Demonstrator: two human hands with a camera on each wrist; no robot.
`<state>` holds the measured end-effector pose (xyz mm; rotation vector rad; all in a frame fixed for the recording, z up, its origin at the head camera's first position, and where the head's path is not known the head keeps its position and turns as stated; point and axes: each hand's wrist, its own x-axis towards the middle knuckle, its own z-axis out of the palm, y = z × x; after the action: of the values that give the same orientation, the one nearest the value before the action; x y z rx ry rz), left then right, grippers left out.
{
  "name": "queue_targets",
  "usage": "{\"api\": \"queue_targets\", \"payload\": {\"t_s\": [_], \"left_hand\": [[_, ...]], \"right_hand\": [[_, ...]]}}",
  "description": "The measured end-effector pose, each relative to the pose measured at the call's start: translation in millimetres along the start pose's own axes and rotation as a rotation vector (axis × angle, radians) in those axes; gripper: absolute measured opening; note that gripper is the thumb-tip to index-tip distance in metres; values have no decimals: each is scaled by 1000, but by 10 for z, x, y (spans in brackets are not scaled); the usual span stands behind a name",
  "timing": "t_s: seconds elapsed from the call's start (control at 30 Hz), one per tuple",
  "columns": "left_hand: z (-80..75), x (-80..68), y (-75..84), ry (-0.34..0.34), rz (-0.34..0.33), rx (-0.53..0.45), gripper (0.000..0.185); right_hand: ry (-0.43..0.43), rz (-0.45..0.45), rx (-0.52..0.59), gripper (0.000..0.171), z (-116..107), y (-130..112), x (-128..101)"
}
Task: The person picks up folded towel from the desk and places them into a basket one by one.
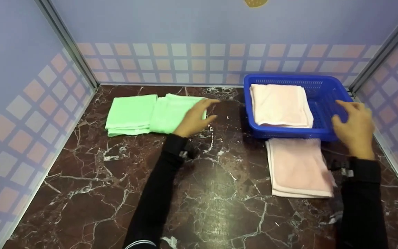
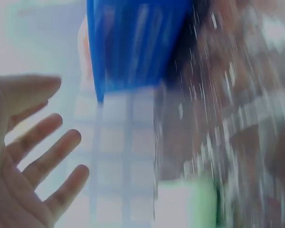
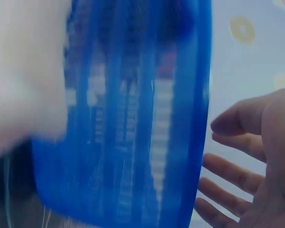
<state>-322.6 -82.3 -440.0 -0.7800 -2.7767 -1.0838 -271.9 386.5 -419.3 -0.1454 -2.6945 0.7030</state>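
Nearest, at about five o'clock on the dark marble-patterned tabletop [image 1: 199,193]: one folded pale pink towel [image 1: 299,167] lying flat, untouched, its far edge tucked just under the near rim of the blue perforated plastic basket [image 1: 327,90]. Just beyond, at three o'clock: the right hand [image 1: 354,126] hovering at the basket's near right corner, fingers loosely spread and gently bent, gripping nothing; whether the fingertips touch the rim, impossible to tell. Inside the basket, toward its left side: a second folded pink towel [image 1: 280,105], already put away. Across at eleven o'clock: two folded mint-green towels, the left-hand green towel [image 1: 130,114] and the right-hand green towel [image 1: 174,112], side by side and touching, neither in the basket. Over the right-hand one: the left hand [image 1: 195,117], palm down, fingers straight and fanned apart, pinching nothing, seemingly just above or brushing the cloth. By judgement, roughly a quarter done: one towel binned, three left on the table. Furthest back: tiled-pattern panel walls [image 1: 185,58].
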Motion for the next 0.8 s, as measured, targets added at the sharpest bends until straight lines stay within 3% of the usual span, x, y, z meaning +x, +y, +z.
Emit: {"api": "queue_targets", "payload": {"t_s": [0.17, 0.3, 0.4, 0.57, 0.8], "left_hand": [[-384, -315, -453, 92, -150, 95, 47], [-672, -579, -769, 155, -299, 195, 46], [-800, -746, -947, 135, -401, 226, 50], [-812, -857, -1116, 33, -458, 166, 60], [-703, -798, -1185, 21, -445, 189, 62]], "right_hand": [[57, 171, 115, 62, -53, 325, 9], [-41, 272, 244, 70, -30, 530, 17], [-135, 327, 328, 71, -14, 634, 28], [-161, 349, 380, 69, 0, 704, 47], [-177, 344, 435, 71, 7, 717, 42]]}}
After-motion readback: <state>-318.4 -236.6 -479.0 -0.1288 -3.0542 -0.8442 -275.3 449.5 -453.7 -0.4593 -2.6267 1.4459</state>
